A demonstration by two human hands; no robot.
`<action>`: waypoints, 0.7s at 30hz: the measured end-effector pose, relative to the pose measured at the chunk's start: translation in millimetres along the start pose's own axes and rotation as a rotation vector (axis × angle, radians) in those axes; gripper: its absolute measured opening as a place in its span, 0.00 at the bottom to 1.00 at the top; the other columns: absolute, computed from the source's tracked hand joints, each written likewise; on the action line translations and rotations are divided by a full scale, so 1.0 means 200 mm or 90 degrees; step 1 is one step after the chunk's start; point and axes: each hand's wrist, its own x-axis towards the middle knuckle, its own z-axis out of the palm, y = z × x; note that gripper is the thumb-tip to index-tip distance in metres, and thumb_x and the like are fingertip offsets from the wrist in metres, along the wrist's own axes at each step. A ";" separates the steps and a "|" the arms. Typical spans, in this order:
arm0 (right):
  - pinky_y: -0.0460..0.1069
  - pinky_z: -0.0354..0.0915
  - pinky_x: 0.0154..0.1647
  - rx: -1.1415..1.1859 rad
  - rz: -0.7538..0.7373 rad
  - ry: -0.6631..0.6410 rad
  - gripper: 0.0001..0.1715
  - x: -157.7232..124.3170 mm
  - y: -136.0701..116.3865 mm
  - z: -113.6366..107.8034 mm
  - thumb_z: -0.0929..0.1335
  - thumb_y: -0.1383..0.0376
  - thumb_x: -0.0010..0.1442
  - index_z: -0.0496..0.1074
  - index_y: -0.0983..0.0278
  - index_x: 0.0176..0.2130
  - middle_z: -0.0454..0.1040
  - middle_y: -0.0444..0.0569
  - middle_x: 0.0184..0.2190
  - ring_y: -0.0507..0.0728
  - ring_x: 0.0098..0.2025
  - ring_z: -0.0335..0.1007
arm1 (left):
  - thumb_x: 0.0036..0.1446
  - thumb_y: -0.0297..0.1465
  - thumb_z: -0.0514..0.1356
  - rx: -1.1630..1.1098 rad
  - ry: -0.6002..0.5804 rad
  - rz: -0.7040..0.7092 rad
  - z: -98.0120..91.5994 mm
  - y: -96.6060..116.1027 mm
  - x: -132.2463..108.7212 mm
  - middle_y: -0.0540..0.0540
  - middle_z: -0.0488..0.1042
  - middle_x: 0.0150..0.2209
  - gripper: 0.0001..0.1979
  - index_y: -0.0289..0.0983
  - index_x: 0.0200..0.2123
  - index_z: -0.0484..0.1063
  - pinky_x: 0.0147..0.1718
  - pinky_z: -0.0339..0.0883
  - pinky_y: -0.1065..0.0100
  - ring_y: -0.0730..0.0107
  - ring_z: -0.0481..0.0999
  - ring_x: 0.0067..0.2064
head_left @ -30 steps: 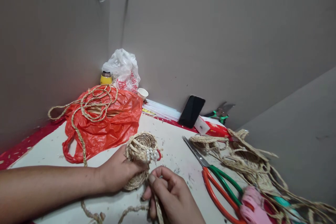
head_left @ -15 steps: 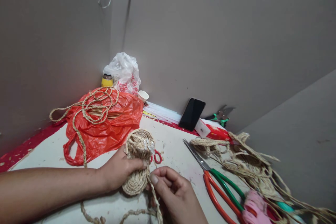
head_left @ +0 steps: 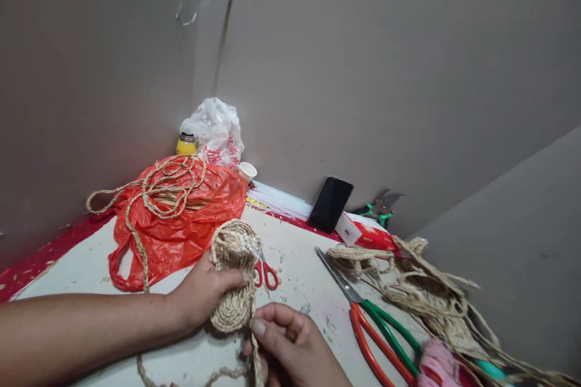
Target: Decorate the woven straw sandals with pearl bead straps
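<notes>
Left hand (head_left: 204, 290), lower centre-left of frame: closed around the narrow waist of a woven straw piece (head_left: 233, 305). Thumb lies across the front face; fingers pass behind and are hidden. Piece sits just left of centre, lower half of frame, long axis near vertical, rounded ends above and below the thumb. Pearl-like beads (head_left: 249, 246) on its upper right part. Contact with the white work surface (head_left: 290, 230): cannot tell.

Right hand (head_left: 295, 338), bottom centre: thumb and index finger brought together on a braided cord (head_left: 256, 360) at the piece's lower right edge; cord runs down toward the bottom of frame. Remaining fingers curled, partly hidden.

Nearby: small red-handled scissors (head_left: 271, 279) just right of the piece, partly behind it; large scissors (head_left: 356, 299), blades apart from both hands, lower right.
</notes>
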 end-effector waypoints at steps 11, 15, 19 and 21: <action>0.38 0.53 0.12 -0.083 -0.101 0.070 0.25 -0.03 -0.05 0.04 0.73 0.48 0.51 0.73 0.68 0.31 0.73 0.43 0.20 0.43 0.14 0.59 | 0.43 0.32 0.63 -0.028 -0.073 -0.028 0.01 0.02 -0.01 0.48 0.75 0.21 0.07 0.34 0.24 0.71 0.26 0.67 0.66 0.66 0.72 0.22; 0.40 0.55 0.18 -0.164 -0.142 0.131 0.21 -0.10 -0.22 0.08 0.72 0.51 0.51 0.73 0.67 0.31 0.74 0.45 0.22 0.46 0.18 0.63 | 0.43 0.29 0.65 0.001 -0.057 -0.009 -0.01 0.01 0.01 0.50 0.76 0.23 0.06 0.35 0.28 0.73 0.31 0.68 0.66 0.67 0.73 0.25; 0.44 0.60 0.22 -0.402 -0.200 0.223 0.15 -0.27 -0.51 0.01 0.69 0.54 0.53 0.74 0.65 0.29 0.75 0.45 0.23 0.51 0.21 0.67 | 0.46 0.31 0.65 0.000 -0.070 -0.028 -0.02 0.01 0.03 0.46 0.79 0.30 0.10 0.34 0.34 0.74 0.37 0.69 0.62 0.60 0.77 0.34; 0.47 0.63 0.27 -0.586 -0.227 0.327 0.14 -0.40 -0.59 -0.10 0.66 0.55 0.56 0.75 0.63 0.31 0.77 0.47 0.27 0.54 0.27 0.70 | 0.46 0.32 0.66 0.000 -0.061 -0.032 -0.03 0.01 0.04 0.45 0.80 0.35 0.13 0.35 0.37 0.75 0.40 0.69 0.61 0.58 0.77 0.39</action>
